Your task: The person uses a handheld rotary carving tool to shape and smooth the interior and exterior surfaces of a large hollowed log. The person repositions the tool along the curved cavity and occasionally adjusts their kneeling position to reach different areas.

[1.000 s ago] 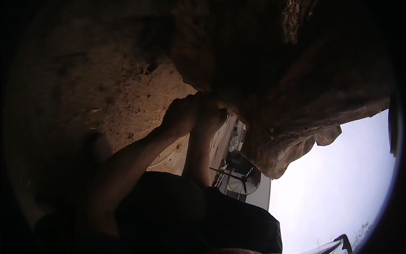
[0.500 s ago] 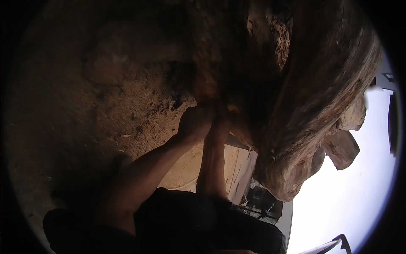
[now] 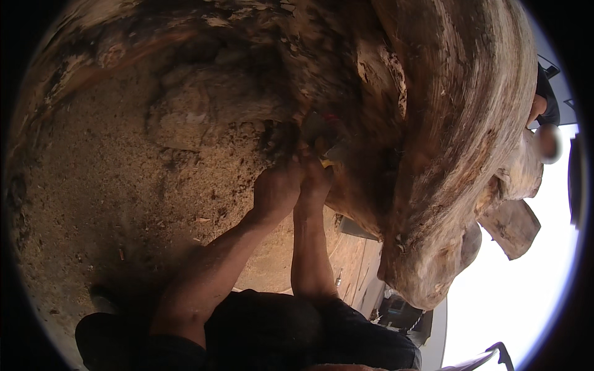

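My left hand [image 3: 276, 187] and my right hand [image 3: 314, 179] are side by side at the middle of the view, both with fingers closed. They reach in under a large, hollowed piece of weathered wood [image 3: 461, 123]. What they grip is mostly lost in shadow. A small yellow part [image 3: 326, 163] shows by my right hand, and a dark greyish shape with a touch of red [image 3: 328, 119] lies just beyond. I cannot tell whether these belong to one tool. Against the wood's dark inner side, the fingertips are hidden.
Sawdust-strewn ground [image 3: 124, 204] spreads to the left, with a lump of wood [image 3: 204, 117] past my hands. Cut wood blocks [image 3: 510, 229] jut out at right. Another person [image 3: 547, 102] is beyond the wood at the far right. Dark equipment [image 3: 399, 309] stands lower right.
The view has brightened and shifted, showing more of the wood at the top. My hands stay together, slightly lower in the picture. A person has come into view at right.
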Tool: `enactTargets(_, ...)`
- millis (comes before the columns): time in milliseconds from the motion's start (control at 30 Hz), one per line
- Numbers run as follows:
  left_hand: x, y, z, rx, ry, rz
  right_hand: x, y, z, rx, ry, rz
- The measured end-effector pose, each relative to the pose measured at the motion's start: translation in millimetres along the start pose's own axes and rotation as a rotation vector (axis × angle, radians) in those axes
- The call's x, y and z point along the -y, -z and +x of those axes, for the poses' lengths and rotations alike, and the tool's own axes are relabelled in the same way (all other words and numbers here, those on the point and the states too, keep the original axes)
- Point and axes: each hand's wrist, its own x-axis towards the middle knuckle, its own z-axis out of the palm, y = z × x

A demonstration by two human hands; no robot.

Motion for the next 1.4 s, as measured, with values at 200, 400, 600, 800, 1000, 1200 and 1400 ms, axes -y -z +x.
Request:
enactTargets(200, 28.5, 10.5, -17.6, -0.036, 0.12, -0.1, 4.0, -28.5, -29.5, -0.04, -0.016, -0.118)
enactTargets(400, 7.8, 8.8, -9.1, 0.023, -0.054, 0.022, -2.1, -11.5, -14.9, -0.19, 0.05, -0.012)
enactTargets(600, 20.6, 22.1, -14.9, -0.034, 0.237, -0.147, 15.0, -46.7, -28.1, 0.005, -0.085, -0.277)
enactTargets(800, 35.5, 13.2, -19.4, 0.013, -0.078, 0.187, 11.2, -39.9, -33.3, -0.064, -0.006, -0.042)
enactTargets(1000, 0.8, 5.8, -2.5, 0.075, 0.069, 0.026, 20.1, -20.4, -10.6, -0.106, 0.05, -0.045)
enactTargets(1200, 18.0, 2.1, -7.4, 0.137, 0.043, 0.135, 14.3, -23.4, -16.1, -0.084, 0.093, -0.218)
enactTargets(1400, 3.6, 8.6, -5.5, 0.293, 0.112, 0.078, 26.7, -24.3, -24.0, -0.128, 0.102, -0.081)
